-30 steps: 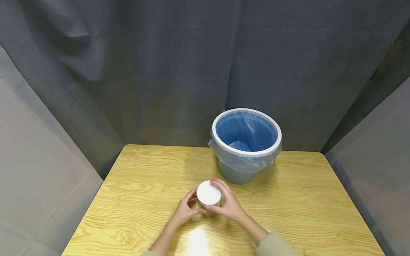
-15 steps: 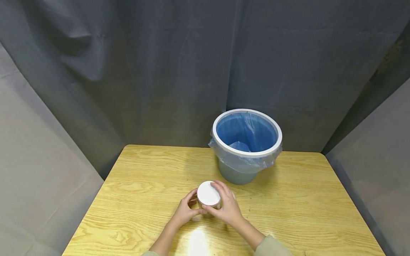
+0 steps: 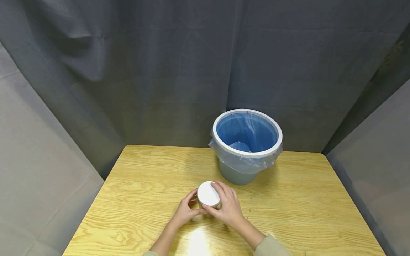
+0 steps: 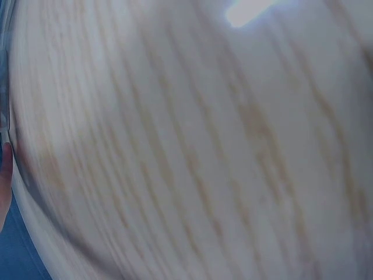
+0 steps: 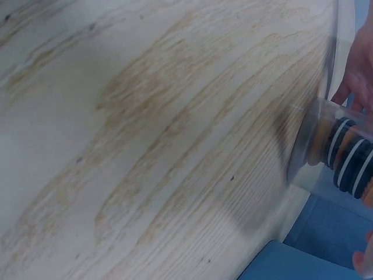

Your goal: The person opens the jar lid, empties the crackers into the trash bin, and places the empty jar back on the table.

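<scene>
A clear jar (image 5: 304, 146) with a white lid (image 3: 208, 194) stands upright on the table, between both hands. Through its wall in the right wrist view I see dark and tan sandwich cookies (image 5: 349, 157). My left hand (image 3: 184, 212) grips the jar's left side, thumb in front and fingers behind. My right hand (image 3: 228, 206) holds the lid by its right edge, thumb at the near rim and fingers at the far rim. In the left wrist view only a fingertip (image 4: 4, 181) and a sliver of the jar show at the left edge.
A bin (image 3: 237, 174) with a white rim and a clear bag liner stands behind and right of the jar. The wood-grain table (image 3: 144, 177) ends at dark curtains (image 3: 166, 71) at the back, with grey panels (image 3: 41, 160) at the sides.
My right hand has turned slightly on the lid, its thumb shifting left along the near rim and its fingers a little down. The left hand and jar stay in place.
</scene>
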Motion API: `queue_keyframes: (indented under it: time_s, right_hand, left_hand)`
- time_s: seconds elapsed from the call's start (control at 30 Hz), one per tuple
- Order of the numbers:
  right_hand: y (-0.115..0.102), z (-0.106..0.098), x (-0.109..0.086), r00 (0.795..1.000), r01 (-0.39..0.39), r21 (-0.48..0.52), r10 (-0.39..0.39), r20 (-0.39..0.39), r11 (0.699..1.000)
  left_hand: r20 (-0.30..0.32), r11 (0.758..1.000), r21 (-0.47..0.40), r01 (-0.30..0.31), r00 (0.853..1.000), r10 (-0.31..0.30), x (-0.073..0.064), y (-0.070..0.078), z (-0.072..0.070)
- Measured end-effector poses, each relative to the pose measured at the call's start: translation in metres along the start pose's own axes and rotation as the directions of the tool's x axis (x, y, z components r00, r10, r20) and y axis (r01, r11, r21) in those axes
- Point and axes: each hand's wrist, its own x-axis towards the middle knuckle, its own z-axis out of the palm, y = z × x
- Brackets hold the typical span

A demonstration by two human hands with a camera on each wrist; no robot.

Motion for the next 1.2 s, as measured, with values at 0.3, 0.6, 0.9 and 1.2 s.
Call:
queue_keyframes:
  time_s: [0.3, 0.6, 0.9, 1.2]
  right_hand:
    - [0.002, -0.001, 0.001, 1.0, 0.029, 0.021, -0.029, -0.004, 0.999]
    - [0.009, -0.002, 0.003, 0.994, 0.109, 0.033, -0.109, 0.013, 0.994]
    - [0.016, -0.004, 0.008, 0.979, 0.2, 0.031, -0.201, 0.036, 0.979]
    - [0.023, -0.007, 0.014, 0.97, 0.22, 0.092, -0.228, 0.089, 0.971]
  left_hand:
    - [-0.013, 1.0, 0.011, -0.005, 1.0, 0.005, 0.004, -0.024, 0.002]
    - [-0.02, 1.0, 0.021, -0.017, 1.0, 0.017, 0.006, -0.036, 0.004]
    - [-0.018, 1.0, 0.002, 0.002, 1.0, -0.002, 0.006, -0.029, 0.004]
    - [-0.011, 1.0, 0.025, 0.019, 1.0, -0.018, 0.006, -0.034, 0.003]
